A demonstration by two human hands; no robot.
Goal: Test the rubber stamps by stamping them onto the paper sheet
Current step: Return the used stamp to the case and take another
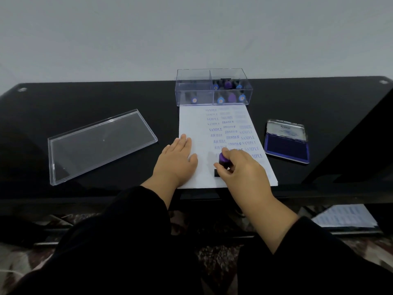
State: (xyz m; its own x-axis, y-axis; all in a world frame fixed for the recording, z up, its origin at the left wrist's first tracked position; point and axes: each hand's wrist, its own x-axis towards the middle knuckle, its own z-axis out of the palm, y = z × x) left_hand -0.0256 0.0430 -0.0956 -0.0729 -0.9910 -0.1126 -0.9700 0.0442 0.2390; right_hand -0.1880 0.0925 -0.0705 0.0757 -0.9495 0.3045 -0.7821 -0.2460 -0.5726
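A white paper sheet [197,124] lies on the black table, printed with columns of blue SAMPLE, FRAGILE and AIR MAIL marks. My right hand [238,169] grips a rubber stamp with a purple knob [223,159]; the stamp's black base rests on the sheet near its lower edge. My left hand [177,159] lies flat with straight fingers on the sheet's left edge. An open ink pad [286,146] with a dark blue cushion sits to the right of the sheet. A clear plastic box [195,86] at the sheet's far end holds several stamps with blue and purple knobs.
The box's clear lid [102,145] lies flat on the table at the left. The black table [85,99] ends just in front of my forearms. A stamped paper [344,216] lies on a lower shelf at the right. A pale wall stands behind the table.
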